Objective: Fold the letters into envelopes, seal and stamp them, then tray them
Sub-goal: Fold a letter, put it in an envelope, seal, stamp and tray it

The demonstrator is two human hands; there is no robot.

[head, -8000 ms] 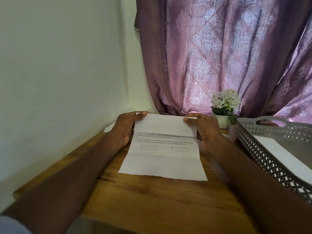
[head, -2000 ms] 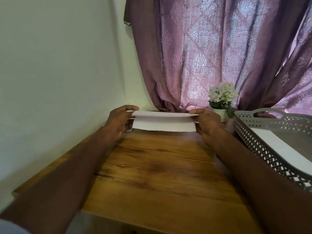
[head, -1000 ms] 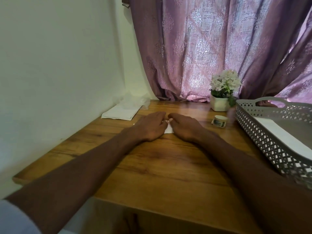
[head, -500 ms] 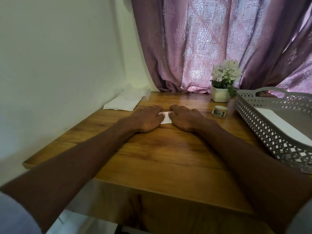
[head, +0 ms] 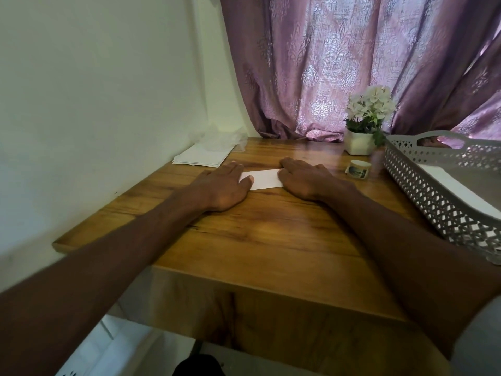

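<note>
A folded white letter [head: 262, 179] lies flat on the wooden table [head: 271, 240], a narrow strip of it showing between my hands. My left hand [head: 226, 185] presses flat on its left end with straight fingers. My right hand [head: 305, 180] presses flat on its right end the same way. A stack of white envelopes [head: 202, 157] lies at the far left by the wall. The grey perforated tray [head: 433, 191] stands at the right with a white envelope [head: 458, 191] inside it. A small roll of stamps [head: 358, 170] sits beside the tray.
A white pot of white flowers [head: 364, 123] stands at the back near the purple curtain [head: 352, 63]. Crumpled clear plastic [head: 219, 138] lies behind the envelope stack. A white wall [head: 95, 90] runs along the table's left side.
The letter went from half folded to fully folded, held up, then laid on the table. My hands have slid apart along it, uncovering more of its middle.
</note>
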